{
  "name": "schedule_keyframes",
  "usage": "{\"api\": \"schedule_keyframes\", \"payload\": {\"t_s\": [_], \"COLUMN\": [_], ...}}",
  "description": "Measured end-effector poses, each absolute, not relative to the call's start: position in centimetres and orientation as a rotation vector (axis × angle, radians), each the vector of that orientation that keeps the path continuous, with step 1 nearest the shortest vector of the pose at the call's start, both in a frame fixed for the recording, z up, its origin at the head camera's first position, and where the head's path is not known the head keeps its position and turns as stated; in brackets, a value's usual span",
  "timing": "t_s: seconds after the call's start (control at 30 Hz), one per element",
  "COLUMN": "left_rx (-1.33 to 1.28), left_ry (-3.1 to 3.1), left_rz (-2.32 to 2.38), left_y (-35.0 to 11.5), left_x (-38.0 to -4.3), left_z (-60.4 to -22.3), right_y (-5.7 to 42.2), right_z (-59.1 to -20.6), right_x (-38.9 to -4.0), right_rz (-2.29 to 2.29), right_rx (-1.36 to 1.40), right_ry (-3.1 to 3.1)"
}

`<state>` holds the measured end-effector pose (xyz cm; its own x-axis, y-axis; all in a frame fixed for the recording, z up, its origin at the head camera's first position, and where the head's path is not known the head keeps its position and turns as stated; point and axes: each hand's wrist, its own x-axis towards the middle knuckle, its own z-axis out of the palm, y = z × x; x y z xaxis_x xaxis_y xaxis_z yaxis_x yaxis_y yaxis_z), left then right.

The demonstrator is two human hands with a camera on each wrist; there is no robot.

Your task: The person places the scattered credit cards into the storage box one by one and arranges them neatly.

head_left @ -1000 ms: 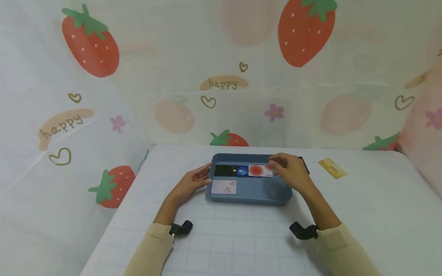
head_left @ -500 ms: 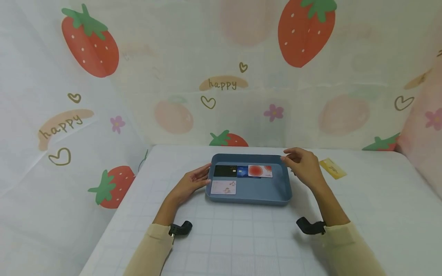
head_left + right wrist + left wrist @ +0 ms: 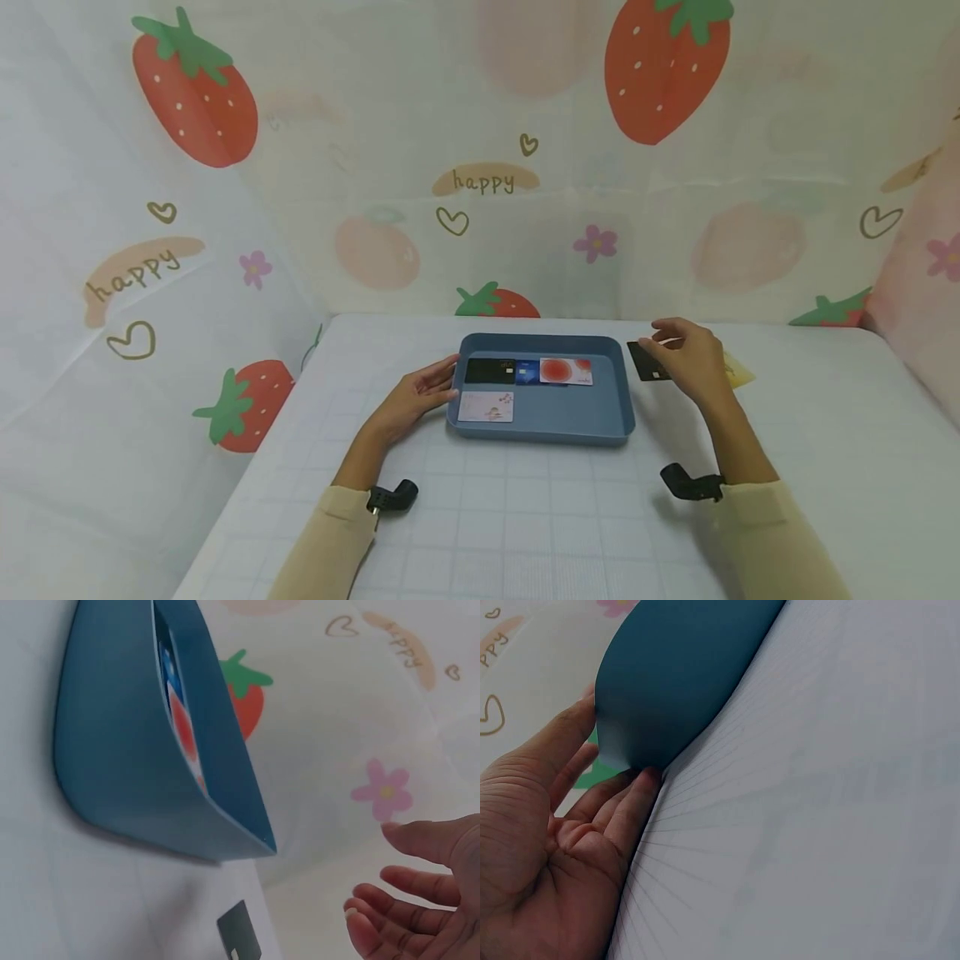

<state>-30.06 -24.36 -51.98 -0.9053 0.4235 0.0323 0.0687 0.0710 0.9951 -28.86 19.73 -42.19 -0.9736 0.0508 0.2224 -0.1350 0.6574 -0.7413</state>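
Note:
A blue-grey tray [image 3: 573, 412] lies on the table. My left hand [image 3: 405, 406] touches its left end with extended fingertips; in the left wrist view the fingers [image 3: 634, 806] meet the tray's outer wall [image 3: 667, 682]. Inside the tray are a black card [image 3: 486, 371], a blue card [image 3: 527, 372] partly under a white card with red circles [image 3: 566, 372], and a pale card with pink flowers [image 3: 486, 407]. My right hand [image 3: 688, 358] hovers past the tray's right end, over a second black card [image 3: 240, 930] on the table. Its thumb and fingers are apart, holding nothing.
A yellow card [image 3: 738, 372] lies on the table right of the tray, partly hidden behind my right hand. The table has a white gridded cover [image 3: 525, 517]. A strawberry-printed cloth [image 3: 315, 167] hangs behind it.
My right hand has moved from above the tray's right side out to the right. The black card beyond the tray now shows, and the yellow card is partly covered. The left hand stays put.

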Motion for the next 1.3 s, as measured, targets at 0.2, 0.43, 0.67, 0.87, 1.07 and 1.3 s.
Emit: {"api": "schedule_keyframes", "payload": {"t_s": [0.2, 0.43, 0.67, 0.87, 1.07, 1.3], "left_rx": [0.476, 0.495, 0.473, 0.469, 0.464, 0.465], "left_ry": [2.089, 2.082, 2.080, 2.084, 2.074, 2.073], "left_rz": [1.910, 1.916, 1.926, 1.919, 1.922, 1.918], "left_y": [-24.3, -24.3, -24.3, -24.4, -24.4, -24.3], "left_x": [-30.0, -29.9, -29.7, -29.8, -29.8, -29.7], "left_z": [-51.9, -52.0, -51.8, -51.8, -51.6, -51.6], "right_y": [20.5, 21.0, 21.2, 20.8, 20.7, 20.7], "right_z": [-43.3, -44.3, -45.5, -45.7, -45.9, -46.2], "right_x": [-29.4, -29.7, -30.1, -30.4, -31.0, -31.7], "right_rz": [1.156, 1.091, 1.014, 0.989, 0.920, 0.841], "right_rx": [0.025, -0.007, -0.030, -0.101, -0.084, -0.132], "right_ry": [-2.690, -2.801, -2.876, -2.928, -3.004, -3.078]}}
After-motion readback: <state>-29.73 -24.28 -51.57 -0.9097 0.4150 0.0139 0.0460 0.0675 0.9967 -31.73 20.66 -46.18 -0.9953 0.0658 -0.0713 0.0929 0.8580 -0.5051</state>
